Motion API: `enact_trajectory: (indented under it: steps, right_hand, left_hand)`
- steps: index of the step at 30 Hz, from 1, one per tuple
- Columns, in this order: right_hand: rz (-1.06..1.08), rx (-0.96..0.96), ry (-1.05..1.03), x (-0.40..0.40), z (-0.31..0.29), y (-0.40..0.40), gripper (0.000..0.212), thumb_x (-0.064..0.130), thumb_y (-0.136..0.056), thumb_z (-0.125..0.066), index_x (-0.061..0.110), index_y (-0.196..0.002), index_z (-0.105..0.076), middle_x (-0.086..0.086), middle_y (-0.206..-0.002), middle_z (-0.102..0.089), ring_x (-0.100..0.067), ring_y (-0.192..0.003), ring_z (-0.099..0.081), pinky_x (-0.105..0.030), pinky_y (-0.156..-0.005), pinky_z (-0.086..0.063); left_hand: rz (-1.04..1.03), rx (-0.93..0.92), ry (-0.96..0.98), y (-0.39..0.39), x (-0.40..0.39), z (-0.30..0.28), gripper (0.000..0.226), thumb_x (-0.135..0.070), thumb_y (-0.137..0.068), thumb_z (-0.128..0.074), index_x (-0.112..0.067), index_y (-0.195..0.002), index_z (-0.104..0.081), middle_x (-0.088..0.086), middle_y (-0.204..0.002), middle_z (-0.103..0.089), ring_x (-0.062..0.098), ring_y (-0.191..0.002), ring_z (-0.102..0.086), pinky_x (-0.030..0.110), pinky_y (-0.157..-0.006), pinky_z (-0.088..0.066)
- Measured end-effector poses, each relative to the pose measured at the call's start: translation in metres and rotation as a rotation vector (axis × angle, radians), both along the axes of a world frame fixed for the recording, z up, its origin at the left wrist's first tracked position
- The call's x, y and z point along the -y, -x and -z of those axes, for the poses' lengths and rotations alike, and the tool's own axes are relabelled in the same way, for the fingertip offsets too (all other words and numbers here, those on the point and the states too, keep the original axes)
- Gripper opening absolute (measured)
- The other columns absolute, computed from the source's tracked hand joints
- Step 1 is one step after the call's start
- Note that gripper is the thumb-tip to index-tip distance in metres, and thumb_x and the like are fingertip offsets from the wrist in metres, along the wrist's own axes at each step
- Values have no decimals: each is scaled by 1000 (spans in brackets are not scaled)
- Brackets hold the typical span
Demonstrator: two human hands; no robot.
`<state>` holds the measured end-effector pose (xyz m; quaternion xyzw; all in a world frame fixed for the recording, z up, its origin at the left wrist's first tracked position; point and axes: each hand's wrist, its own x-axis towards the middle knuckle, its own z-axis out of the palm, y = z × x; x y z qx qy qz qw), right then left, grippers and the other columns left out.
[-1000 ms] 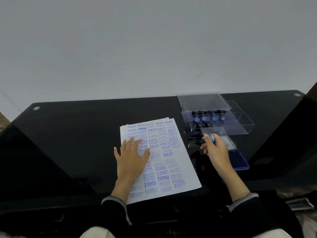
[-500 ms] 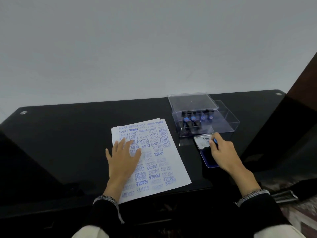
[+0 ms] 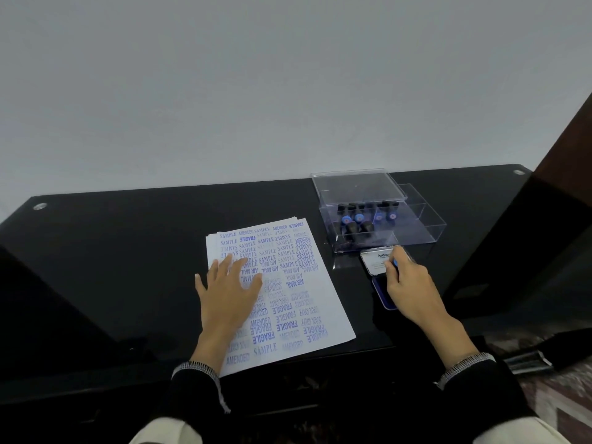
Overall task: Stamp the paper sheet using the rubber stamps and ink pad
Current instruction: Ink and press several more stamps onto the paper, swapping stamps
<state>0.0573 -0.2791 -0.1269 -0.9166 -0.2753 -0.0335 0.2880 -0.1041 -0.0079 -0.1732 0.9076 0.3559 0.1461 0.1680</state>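
A: Why is the left hand (image 3: 229,291) lying flat on the paper (image 3: 290,302)?

B: It looks like a weight. Palm and spread fingers press the top sheet of the stack, holding nothing, so the page shouldn't slide when a stamp comes down. The sheet is already crowded with blue words, SAMPLE, FRAGILE, AIR MAIL; the barest patch is by its edge at four o'clock.

A: And the right hand (image 3: 411,291)?

B: At three o'clock from the paper, closed around a small stamp (image 3: 395,263), only its blue tip showing between thumb and fingers. It sits over the open ink pad (image 3: 381,291), whose white lid stands up at twelve o'clock. Probably loading ink; whether the rubber touches the pad I cannot tell.

A: The other stamps?

B: In the clear box (image 3: 429,233) just beyond the pad, on the black table (image 3: 112,251), within easy reach for swapping.
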Motion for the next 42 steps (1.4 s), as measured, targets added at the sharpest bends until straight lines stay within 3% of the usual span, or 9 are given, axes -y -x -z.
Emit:
enact_trajectory:
  steps: [12, 17, 20, 24, 42]
  right_hand:
    - [8, 42, 38, 3, -1, 2, 17, 20, -98, -42, 16, -83, -36, -2, -64, -50, -21, -54, -48, -30, -46, -33]
    - [-23, -99, -25, 9, -5, -2, 17, 16, -95, -46, 21, -81, -38, -5, -62, -55, -20, -49, -50, -35, -45, -39]
    - [-75, -170, -37, 15, -7, 2, 18, 12, -92, -51, 23, -82, -40, -4, -66, -55, -16, -50, -45, -31, -47, -39]
    - [-123, -175, 5, 20, -12, 3, 17, 9, -87, -55, 21, -81, -43, -2, -68, -51, -16, -55, -44, -31, -53, -39]
    - [-97, -261, 195, 1, -16, -5, 13, 7, -80, -55, 12, -84, -44, -9, -68, -58, -20, -55, -52, -37, -53, -45]
  left_hand:
    - [-4, -2, -5, -1, -1, 1, 57, -59, -94, -39, -32, -144, -39, -4, -158, -25, 18, -148, -11, 54, -118, 1]
    - [-3, 2, -6, -1, 0, 0, 56, -59, -94, -40, -32, -144, -39, -4, -158, -25, 18, -148, -12, 53, -118, 2]
    - [-5, 9, -3, 0, 0, 0, 56, -58, -94, -40, -32, -143, -40, -4, -158, -26, 18, -148, -12, 53, -117, 2]
    - [-5, 13, -8, 0, 0, 1, 56, -58, -94, -41, -32, -143, -41, -3, -157, -27, 18, -148, -12, 54, -118, 1]
    - [-3, 14, -10, 0, 1, 1, 56, -59, -94, -40, -32, -143, -40, -3, -158, -26, 18, -148, -12, 53, -118, 1]
